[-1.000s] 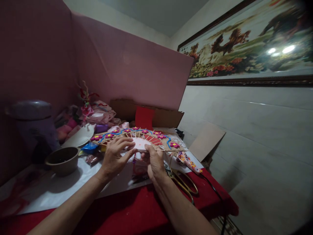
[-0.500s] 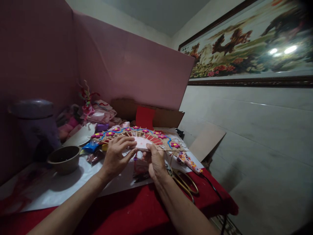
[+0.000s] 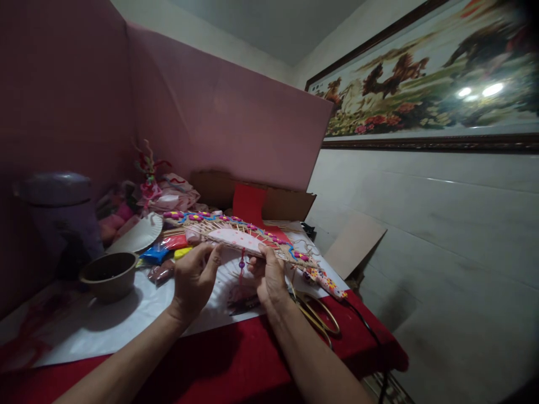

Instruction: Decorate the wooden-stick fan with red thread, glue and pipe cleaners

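A handmade fan (image 3: 236,238) is held up over the table, tilted so that I see it at a shallow angle. It has thin sticks, a pink half-round centre, and a curved outer band with magenta-and-yellow flowers and a wavy blue line. My right hand (image 3: 269,276) pinches its lower edge right of centre, thumb on top. At the lower left edge, my left hand (image 3: 196,278) is closed with curled fingers gripping the rim. A purple bead (image 3: 241,264) on a string hangs beneath the fan, between the hands.
Gold-handled scissors (image 3: 320,314) and a flower-patterned handle (image 3: 328,282) with a black cord lie right. On the left stand a dark bowl (image 3: 109,276) and a purple lidded container (image 3: 59,216). Coloured clay packets (image 3: 155,253) lie behind the bowl. Red cloth (image 3: 219,359) covers the table's front.
The fan has tipped flatter and its left side has risen. My left hand has gone from spread fingers over the pink centre to a curled grip at the lower left edge.
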{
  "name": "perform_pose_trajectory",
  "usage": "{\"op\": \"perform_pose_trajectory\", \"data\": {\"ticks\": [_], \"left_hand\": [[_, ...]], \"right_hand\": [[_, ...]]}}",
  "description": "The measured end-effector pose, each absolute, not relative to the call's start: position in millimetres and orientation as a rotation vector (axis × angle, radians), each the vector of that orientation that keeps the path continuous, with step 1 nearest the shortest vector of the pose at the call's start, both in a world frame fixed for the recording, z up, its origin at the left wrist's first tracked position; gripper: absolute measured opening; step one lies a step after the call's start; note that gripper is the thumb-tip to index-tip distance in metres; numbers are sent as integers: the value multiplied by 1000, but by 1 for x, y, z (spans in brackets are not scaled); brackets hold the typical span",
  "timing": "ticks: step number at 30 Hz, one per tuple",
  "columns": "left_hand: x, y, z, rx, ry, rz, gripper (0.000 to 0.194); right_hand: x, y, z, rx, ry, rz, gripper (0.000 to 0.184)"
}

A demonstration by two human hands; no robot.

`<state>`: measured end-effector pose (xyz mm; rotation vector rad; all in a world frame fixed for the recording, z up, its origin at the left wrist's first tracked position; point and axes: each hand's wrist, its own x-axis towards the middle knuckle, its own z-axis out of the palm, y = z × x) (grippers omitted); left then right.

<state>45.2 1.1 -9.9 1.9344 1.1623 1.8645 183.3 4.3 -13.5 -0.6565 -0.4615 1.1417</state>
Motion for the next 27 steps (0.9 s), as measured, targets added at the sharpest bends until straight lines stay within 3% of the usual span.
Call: {"op": "perform_pose_trajectory", "data": {"ticks": [8, 27], "left_hand": [[58, 7, -17, 1315, 637, 1272, 21], [52, 6, -15, 958, 626, 1133, 13]], "right_hand": [[182, 5, -14, -621, -538, 1101, 28], [174, 1, -15, -615, -656, 1039, 36]]}}
